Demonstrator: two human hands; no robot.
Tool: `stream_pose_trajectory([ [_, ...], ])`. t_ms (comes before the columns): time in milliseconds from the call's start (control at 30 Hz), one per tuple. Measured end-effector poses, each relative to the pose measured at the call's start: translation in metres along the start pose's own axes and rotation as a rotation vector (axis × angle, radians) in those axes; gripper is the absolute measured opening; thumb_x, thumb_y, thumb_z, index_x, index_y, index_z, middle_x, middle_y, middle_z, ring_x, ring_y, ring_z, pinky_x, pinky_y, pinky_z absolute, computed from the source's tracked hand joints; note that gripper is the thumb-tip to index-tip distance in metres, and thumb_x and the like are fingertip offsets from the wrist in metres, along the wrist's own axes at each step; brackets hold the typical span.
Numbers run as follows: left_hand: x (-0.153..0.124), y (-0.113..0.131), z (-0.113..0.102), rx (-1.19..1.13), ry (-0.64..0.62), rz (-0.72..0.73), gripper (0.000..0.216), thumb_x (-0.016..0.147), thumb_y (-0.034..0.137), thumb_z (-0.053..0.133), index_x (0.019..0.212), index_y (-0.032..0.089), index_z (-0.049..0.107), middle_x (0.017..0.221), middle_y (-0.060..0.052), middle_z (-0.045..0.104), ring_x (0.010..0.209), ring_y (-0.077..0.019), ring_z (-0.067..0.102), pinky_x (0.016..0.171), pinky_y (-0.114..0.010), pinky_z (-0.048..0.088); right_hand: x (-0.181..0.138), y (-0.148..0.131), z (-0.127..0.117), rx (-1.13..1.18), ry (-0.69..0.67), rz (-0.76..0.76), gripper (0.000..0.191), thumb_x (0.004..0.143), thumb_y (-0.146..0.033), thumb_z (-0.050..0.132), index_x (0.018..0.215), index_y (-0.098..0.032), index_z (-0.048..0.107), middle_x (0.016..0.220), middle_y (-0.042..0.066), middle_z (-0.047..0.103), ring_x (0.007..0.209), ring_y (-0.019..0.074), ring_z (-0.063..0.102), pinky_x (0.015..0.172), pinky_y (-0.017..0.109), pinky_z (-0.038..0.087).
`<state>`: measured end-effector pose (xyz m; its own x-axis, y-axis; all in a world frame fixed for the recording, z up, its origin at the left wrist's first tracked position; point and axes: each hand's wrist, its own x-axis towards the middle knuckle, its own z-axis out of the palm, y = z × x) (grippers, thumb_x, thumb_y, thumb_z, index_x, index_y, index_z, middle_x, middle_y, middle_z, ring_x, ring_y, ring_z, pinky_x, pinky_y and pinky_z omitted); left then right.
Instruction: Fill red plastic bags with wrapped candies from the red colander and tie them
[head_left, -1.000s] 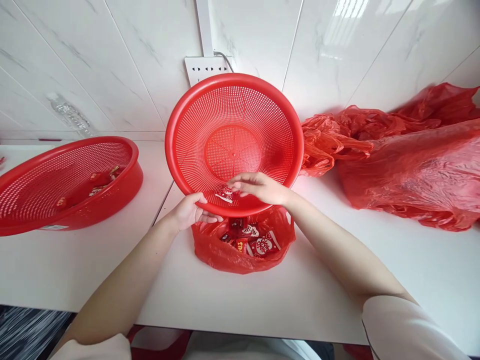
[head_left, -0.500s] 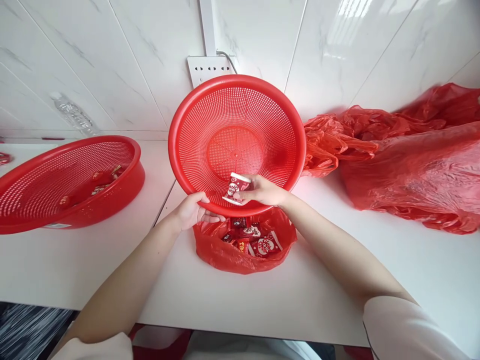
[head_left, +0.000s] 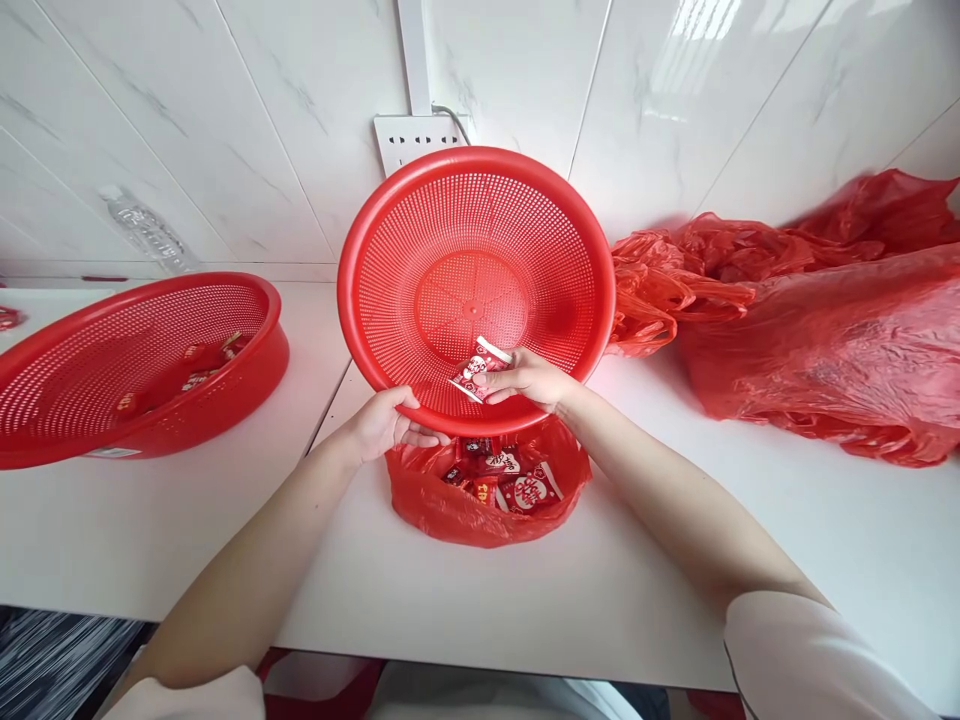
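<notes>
A round red plastic colander basket (head_left: 472, 210) is tilted up toward me, its perforated inside in view. My left hand (head_left: 391, 424) grips its lower left rim, thumb over the edge and fingers beneath. Inside the basket's lower part, my right hand (head_left: 529, 382) is closed on a small red-and-white snack packet (head_left: 474, 372). Just below the rim stands an open red plastic bag (head_left: 487, 525) on the table. Several red and dark packets (head_left: 531, 490) lie in it; the basket and my hands hide its back edge.
A second red basket (head_left: 274, 345) with some packets inside stands at the left. Crumpled red plastic bags (head_left: 825, 340) lie at the right. A clear plastic bottle (head_left: 146, 228) and a power strip (head_left: 420, 137) are near the tiled wall.
The packet in my right hand has turned and tilted, and my right fingers have shifted slightly. My left hand stays on the rim and the basket has barely moved.
</notes>
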<state>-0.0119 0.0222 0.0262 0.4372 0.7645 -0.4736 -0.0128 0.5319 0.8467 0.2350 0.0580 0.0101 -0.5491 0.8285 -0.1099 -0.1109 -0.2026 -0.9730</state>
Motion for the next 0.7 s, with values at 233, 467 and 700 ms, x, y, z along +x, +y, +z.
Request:
stream_pose_trajectory([
  [233,-0.0010,0.0003,-0.0005,0.005,-0.013,0.007,0.039,0.075,0.018,0.046,0.108,0.005,0.064,0.094,-0.019,0.074,0.075,-0.0258,0.072,0.064,-0.030,0.058,-0.0012,-0.0036,0.0060,0.126,0.035,-0.048,0.036,0.065,-0.025,0.083,0.098,-0.015,0.072,0.098,0.004,0.072,0.088,0.0143,0.067,0.076,0.027,0.060],
  [467,-0.0005,0.0004,-0.0009,0.004,-0.009,-0.001,0.041,0.075,0.018,0.046,0.110,0.005,0.063,0.094,-0.018,0.074,0.075,-0.0253,0.072,0.063,-0.029,0.058,0.0002,-0.0008,0.0055,0.074,0.070,-0.075,0.034,0.068,-0.032,0.081,0.095,-0.013,0.074,0.089,0.005,0.073,0.078,0.0120,0.068,0.070,0.022,0.058],
  [700,-0.0015,0.0022,-0.0004,0.016,-0.010,0.002,0.043,0.076,0.017,0.046,0.114,0.004,0.062,0.092,-0.019,0.074,0.076,-0.0256,0.072,0.063,-0.029,0.058,0.0010,0.0023,0.0046,0.066,0.086,-0.053,0.031,0.067,-0.035,0.081,0.089,-0.014,0.074,0.087,0.004,0.073,0.077,0.0118,0.068,0.073,0.024,0.058],
])
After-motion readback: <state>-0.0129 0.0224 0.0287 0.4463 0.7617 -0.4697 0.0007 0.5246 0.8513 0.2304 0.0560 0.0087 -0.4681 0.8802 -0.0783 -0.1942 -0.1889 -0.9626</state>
